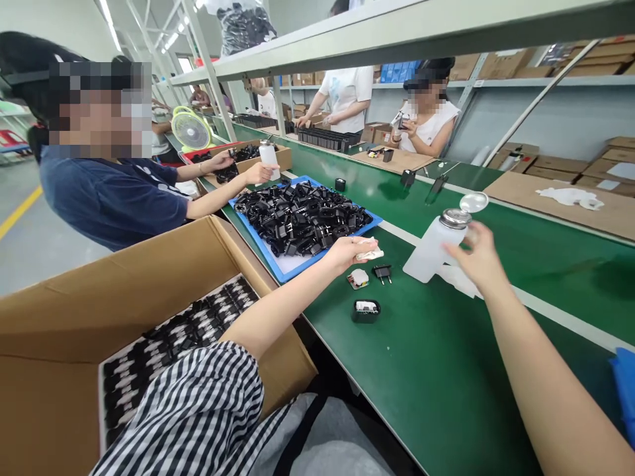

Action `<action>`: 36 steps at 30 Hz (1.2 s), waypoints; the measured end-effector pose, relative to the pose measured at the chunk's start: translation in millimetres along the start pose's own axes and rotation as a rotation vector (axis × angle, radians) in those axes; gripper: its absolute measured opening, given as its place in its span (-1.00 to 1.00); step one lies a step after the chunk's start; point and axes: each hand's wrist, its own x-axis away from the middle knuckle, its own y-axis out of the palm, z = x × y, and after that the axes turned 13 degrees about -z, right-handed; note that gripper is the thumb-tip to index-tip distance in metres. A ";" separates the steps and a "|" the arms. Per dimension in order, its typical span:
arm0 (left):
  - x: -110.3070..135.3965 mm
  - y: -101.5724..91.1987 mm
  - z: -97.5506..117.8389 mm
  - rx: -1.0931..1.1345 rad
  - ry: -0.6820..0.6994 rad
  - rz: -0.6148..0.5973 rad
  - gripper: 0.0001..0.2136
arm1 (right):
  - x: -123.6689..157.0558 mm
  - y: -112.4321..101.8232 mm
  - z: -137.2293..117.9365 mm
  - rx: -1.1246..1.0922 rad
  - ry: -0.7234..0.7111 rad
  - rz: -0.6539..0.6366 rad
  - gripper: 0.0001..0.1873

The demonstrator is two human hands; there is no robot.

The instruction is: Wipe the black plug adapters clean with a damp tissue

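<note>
My left hand is closed on a crumpled white cloth, held over the bench just past the tray's near right corner. My right hand grips the side of a translucent white bottle with thumb and fingers. The bottle leans in view, and its round metal lid is flipped up. Under my left hand lie a small circuit board with a white top and a black two-pin plug piece. Nearer me is a black oval housing with white material inside. Another white cloth lies behind the bottle.
A blue tray heaped with black plug parts stands left on the green bench. An open cardboard box holds rows of black parts beside me. A co-worker sits left, holding another white bottle. A shelf crosses overhead.
</note>
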 end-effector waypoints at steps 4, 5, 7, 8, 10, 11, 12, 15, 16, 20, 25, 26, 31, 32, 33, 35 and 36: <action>-0.1 2.5 5.7 0.001 0.005 0.029 -0.87 | 13.6 -22.8 -42.8 -0.162 -0.077 0.341 -0.73; 0.1 3.4 7.6 0.024 0.003 0.034 -0.82 | 17.2 -22.4 -52.5 -0.182 -0.093 0.342 -0.79; 1.6 5.7 11.2 0.082 0.001 0.041 -0.76 | 23.0 -13.7 -67.2 -0.199 -0.081 0.256 -0.85; 2.9 7.2 12.3 0.099 0.003 0.037 -0.79 | 25.0 -6.4 -71.9 -0.204 -0.066 0.198 -0.85; 6.4 11.1 12.9 0.088 0.018 0.011 -0.92 | 27.8 11.3 -76.6 -0.244 -0.033 0.086 -0.82; 8.4 13.5 12.1 0.073 0.039 -0.006 -0.93 | 28.7 20.4 -77.3 -0.297 -0.008 0.024 -0.81; 10.4 16.2 10.6 0.060 0.070 -0.026 -0.90 | 29.5 29.2 -77.4 -0.375 0.029 -0.046 -0.79; 15.3 25.7 3.1 0.037 0.196 -0.076 -0.89 | 33.1 50.6 -77.3 -0.666 0.117 -0.252 -0.64; 16.5 29.2 0.3 0.028 0.230 -0.094 -0.89 | 34.9 55.9 -77.7 -0.749 0.118 -0.274 -0.61; 22.5 39.0 -4.4 0.009 0.251 -0.143 -0.87 | 41.5 67.6 -80.0 -0.993 0.066 -0.126 -0.72; 47.6 22.3 7.3 -0.292 0.152 -0.117 -0.80 | 37.2 61.3 -75.1 -1.053 0.066 -0.285 -0.74; 55.2 15.7 8.2 -0.422 0.110 -0.113 -0.76 | 35.0 58.8 -72.3 -0.988 0.078 -0.360 -0.73; 81.5 -5.8 -14.2 -0.980 -0.144 -0.212 -0.43 | 30.4 55.7 -57.6 -0.290 0.008 -0.595 -0.82; 81.7 -6.7 -21.6 -1.053 -0.133 -0.223 -0.43 | 31.4 57.5 -56.3 -0.188 -0.033 -0.621 -0.86; 80.1 -7.2 -28.4 -1.117 -0.108 -0.232 -0.46 | 32.9 59.9 -55.9 -0.117 -0.075 -0.651 -0.90; 73.5 -8.9 -38.0 -1.202 -0.055 -0.241 -0.57 | 37.0 66.1 -56.9 -0.044 -0.146 -0.690 -0.96; 69.5 -10.8 -40.2 -1.214 -0.040 -0.243 -0.62 | 39.3 69.7 -57.9 -0.024 -0.167 -0.681 -0.95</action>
